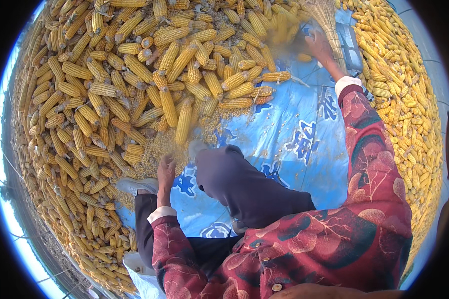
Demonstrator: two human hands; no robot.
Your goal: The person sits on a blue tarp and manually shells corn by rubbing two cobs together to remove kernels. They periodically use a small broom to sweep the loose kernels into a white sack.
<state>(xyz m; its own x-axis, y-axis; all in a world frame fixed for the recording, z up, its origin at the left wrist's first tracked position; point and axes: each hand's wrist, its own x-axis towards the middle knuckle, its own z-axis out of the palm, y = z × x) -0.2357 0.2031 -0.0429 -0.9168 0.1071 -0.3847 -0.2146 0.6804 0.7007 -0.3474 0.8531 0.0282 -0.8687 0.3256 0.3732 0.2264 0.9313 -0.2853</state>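
My left hand [166, 168] is low over loose corn kernels [161, 147], beside my grey shoe [136, 185]. Its fingers curl loosely and no object shows in them. Just beyond the fingertips, a large yellow corn cob [183, 121] points toward me; whether it rests on the pile is unclear. At the end of my outstretched arm, my right hand [319, 46] is empty, fingers apart, close to a straw broom [331, 31]. A single corn cob [304, 57] lies on the blue tarp [284, 123] near that hand. Haze blurs the cobs left of it.
A deep heap of corn cobs [97, 89] spreads across the front and left. Another long heap [404, 112] runs down the right side. Beside the broom sits a dark box-like object [350, 48]. A white sack [144, 276] is by my left leg. Kernels are scattered over the printed tarp.
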